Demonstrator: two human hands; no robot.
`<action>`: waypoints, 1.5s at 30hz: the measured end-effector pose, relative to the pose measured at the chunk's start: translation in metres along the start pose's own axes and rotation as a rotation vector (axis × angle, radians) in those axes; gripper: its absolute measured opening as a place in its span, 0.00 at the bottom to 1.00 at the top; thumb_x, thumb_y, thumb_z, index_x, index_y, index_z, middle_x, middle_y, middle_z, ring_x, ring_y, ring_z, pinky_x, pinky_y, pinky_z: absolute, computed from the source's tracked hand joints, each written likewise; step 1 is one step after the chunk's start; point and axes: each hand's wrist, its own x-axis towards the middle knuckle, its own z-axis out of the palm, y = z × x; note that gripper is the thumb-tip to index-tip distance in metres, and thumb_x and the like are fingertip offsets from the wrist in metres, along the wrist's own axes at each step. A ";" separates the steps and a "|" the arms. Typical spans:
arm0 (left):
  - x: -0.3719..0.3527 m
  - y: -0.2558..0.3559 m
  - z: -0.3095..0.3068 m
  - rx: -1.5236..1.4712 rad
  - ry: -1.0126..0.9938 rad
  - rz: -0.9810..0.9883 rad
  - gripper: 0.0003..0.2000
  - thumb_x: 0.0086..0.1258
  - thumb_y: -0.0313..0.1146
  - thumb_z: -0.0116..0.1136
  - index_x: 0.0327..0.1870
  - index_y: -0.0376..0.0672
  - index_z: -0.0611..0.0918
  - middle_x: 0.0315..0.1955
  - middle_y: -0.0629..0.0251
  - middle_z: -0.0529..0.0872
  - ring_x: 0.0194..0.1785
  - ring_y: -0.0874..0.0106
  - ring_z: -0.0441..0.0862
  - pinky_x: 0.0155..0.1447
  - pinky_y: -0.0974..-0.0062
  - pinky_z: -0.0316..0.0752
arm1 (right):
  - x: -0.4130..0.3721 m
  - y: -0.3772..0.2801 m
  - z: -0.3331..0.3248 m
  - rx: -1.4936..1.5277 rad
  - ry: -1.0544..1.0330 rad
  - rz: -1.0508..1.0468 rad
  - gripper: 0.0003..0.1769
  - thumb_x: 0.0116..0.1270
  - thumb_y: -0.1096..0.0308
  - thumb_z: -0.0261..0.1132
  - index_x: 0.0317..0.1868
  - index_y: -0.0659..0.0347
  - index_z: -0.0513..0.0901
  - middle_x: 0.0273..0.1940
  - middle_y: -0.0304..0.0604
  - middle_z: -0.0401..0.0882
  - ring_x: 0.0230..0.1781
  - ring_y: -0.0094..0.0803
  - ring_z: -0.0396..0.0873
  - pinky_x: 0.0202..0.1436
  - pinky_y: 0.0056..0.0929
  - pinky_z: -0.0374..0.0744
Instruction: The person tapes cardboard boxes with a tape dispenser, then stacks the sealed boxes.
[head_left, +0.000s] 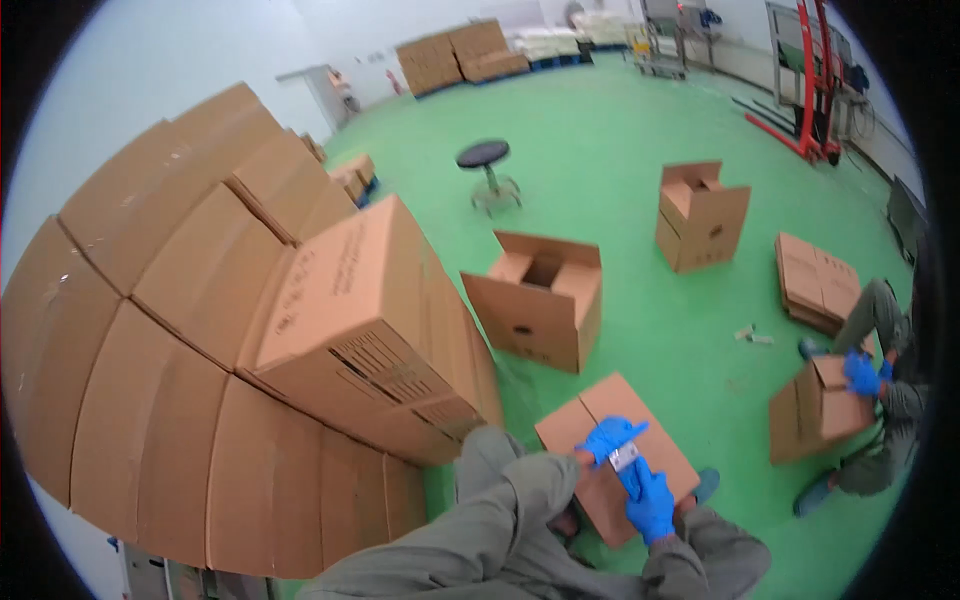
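My left hand (612, 438), in a blue glove, rests over a closed cardboard box (580, 490) between my legs, its fingers stretched out. Just below and to the right is my right hand (652, 505), also gloved in blue. Its fingers are closed around a small white and silver item (624, 458), too small to identify, near the left fingertips. The box has a seam along its top.
Large boxes (170, 400) are stacked on the left. Two open-topped boxes (545, 300) (700, 220) stand ahead, with a round stool (484, 154) behind. At right, a co-worker's gloved hands (862, 375) touch a box (815, 410), near flattened cartons (815, 280). A red lifter (820, 90) stands farther back.
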 end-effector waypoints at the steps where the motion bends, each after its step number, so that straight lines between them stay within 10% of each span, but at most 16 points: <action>1: -0.002 -0.014 0.012 -0.151 0.107 0.042 0.33 0.67 0.63 0.51 0.18 0.35 0.76 0.15 0.52 0.72 0.22 0.64 0.69 0.31 0.57 0.65 | 0.001 0.003 0.003 0.008 0.026 -0.043 0.40 0.51 0.73 0.63 0.69 0.57 0.66 0.38 0.59 0.73 0.36 0.59 0.75 0.37 0.50 0.73; 3: -0.008 -0.014 0.009 -0.383 0.041 -0.001 0.31 0.68 0.60 0.53 0.15 0.37 0.76 0.13 0.57 0.70 0.19 0.70 0.66 0.28 0.58 0.62 | 0.001 0.002 0.004 0.009 0.008 -0.054 0.37 0.54 0.76 0.60 0.68 0.59 0.68 0.38 0.61 0.75 0.36 0.59 0.73 0.38 0.51 0.73; 8: -0.002 0.011 -0.011 0.154 0.070 -0.047 0.30 0.71 0.58 0.44 0.21 0.41 0.83 0.21 0.50 0.81 0.26 0.52 0.79 0.34 0.54 0.71 | 0.007 -0.016 -0.016 -0.016 -0.072 0.059 0.41 0.53 0.74 0.61 0.70 0.46 0.65 0.37 0.57 0.71 0.34 0.56 0.75 0.36 0.49 0.75; 12: 0.025 -0.048 -0.047 0.503 0.341 0.287 0.28 0.73 0.54 0.42 0.21 0.42 0.84 0.23 0.50 0.82 0.28 0.51 0.81 0.34 0.53 0.74 | 0.044 -0.042 -0.026 -0.096 -0.263 0.179 0.44 0.51 0.73 0.62 0.72 0.42 0.62 0.38 0.56 0.71 0.34 0.56 0.77 0.37 0.49 0.78; 19: 0.095 -0.129 -0.166 0.536 0.231 -0.017 0.29 0.73 0.56 0.41 0.23 0.44 0.85 0.27 0.51 0.84 0.32 0.48 0.81 0.37 0.53 0.75 | 0.141 -0.069 0.010 -0.209 -0.428 0.148 0.42 0.52 0.71 0.62 0.70 0.42 0.63 0.39 0.58 0.74 0.34 0.57 0.79 0.36 0.49 0.79; 28: 0.103 -0.214 -0.034 0.129 -0.242 -0.321 0.31 0.70 0.58 0.43 0.46 0.34 0.84 0.43 0.41 0.84 0.50 0.48 0.81 0.54 0.55 0.75 | 0.188 -0.059 0.038 -0.236 -0.609 0.263 0.38 0.54 0.68 0.61 0.69 0.46 0.64 0.39 0.61 0.79 0.37 0.58 0.80 0.37 0.52 0.79; 31: 0.098 -0.231 -0.008 0.251 0.016 -0.488 0.36 0.69 0.61 0.42 0.55 0.31 0.80 0.50 0.39 0.81 0.55 0.47 0.79 0.60 0.55 0.72 | 0.188 -0.064 0.036 -0.258 -0.691 0.308 0.41 0.53 0.68 0.62 0.71 0.46 0.62 0.40 0.62 0.80 0.37 0.59 0.80 0.38 0.53 0.79; 34: 0.098 -0.208 -0.041 0.290 -0.161 -0.579 0.40 0.67 0.66 0.41 0.61 0.31 0.74 0.58 0.40 0.76 0.59 0.47 0.76 0.67 0.55 0.66 | 0.192 -0.069 0.034 -0.288 -0.686 0.252 0.38 0.53 0.69 0.62 0.68 0.47 0.65 0.36 0.59 0.81 0.36 0.58 0.80 0.36 0.52 0.78; 38: 0.088 -0.167 -0.072 0.098 -0.141 -0.618 0.42 0.66 0.68 0.39 0.61 0.32 0.75 0.59 0.40 0.75 0.62 0.47 0.74 0.67 0.55 0.65 | 0.188 -0.068 0.036 -0.291 -0.663 0.199 0.36 0.54 0.70 0.62 0.66 0.47 0.67 0.33 0.56 0.82 0.34 0.56 0.81 0.33 0.51 0.78; 40: 0.067 -0.142 -0.062 -0.100 -0.065 -0.235 0.41 0.66 0.68 0.39 0.56 0.33 0.79 0.54 0.40 0.79 0.60 0.46 0.75 0.62 0.55 0.70 | 0.192 -0.060 0.043 -0.264 -0.691 0.189 0.35 0.53 0.70 0.62 0.65 0.48 0.67 0.33 0.56 0.82 0.34 0.55 0.81 0.33 0.50 0.78; 45: 0.048 -0.095 -0.053 0.237 0.044 -0.521 0.40 0.67 0.68 0.35 0.34 0.35 0.86 0.37 0.41 0.84 0.44 0.44 0.82 0.49 0.52 0.76 | 0.183 -0.057 0.038 -0.178 -0.722 0.211 0.23 0.56 0.67 0.63 0.54 0.52 0.73 0.34 0.53 0.82 0.34 0.53 0.82 0.33 0.49 0.78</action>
